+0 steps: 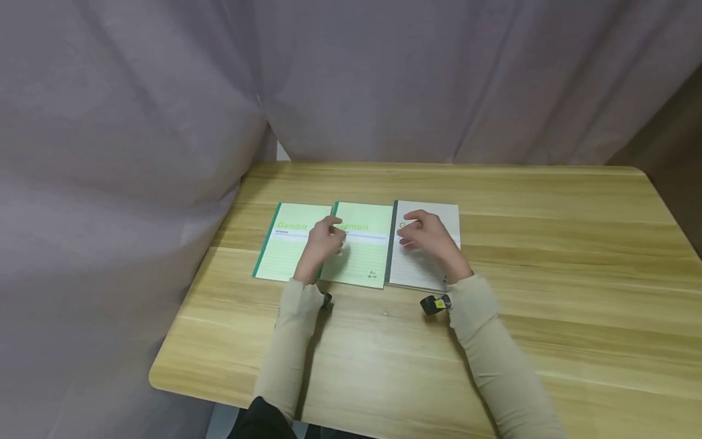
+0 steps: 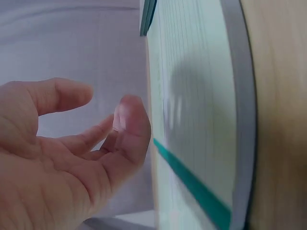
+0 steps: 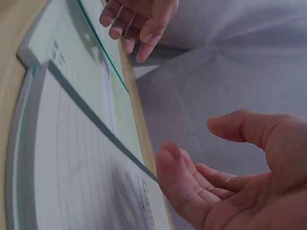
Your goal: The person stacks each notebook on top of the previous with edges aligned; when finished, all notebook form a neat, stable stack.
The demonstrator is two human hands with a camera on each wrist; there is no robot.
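Three thin ruled notebooks side by side on pale wooden table: two green-covered notebooks, one white grey-spined notebook. Above them, left hand and right hand, fingers loosely spread, gripping nothing.

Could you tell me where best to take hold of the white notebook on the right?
Probably its free right edge: the white notebook lies flat, its grey spine abutting the middle green notebook. The right hand hovers above, so slide fingers under from the right.

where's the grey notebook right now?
Head view: the grey notebook lies rightmost in the row of three on the wooden table, touching the middle green notebook, with the right hand hovering over it.
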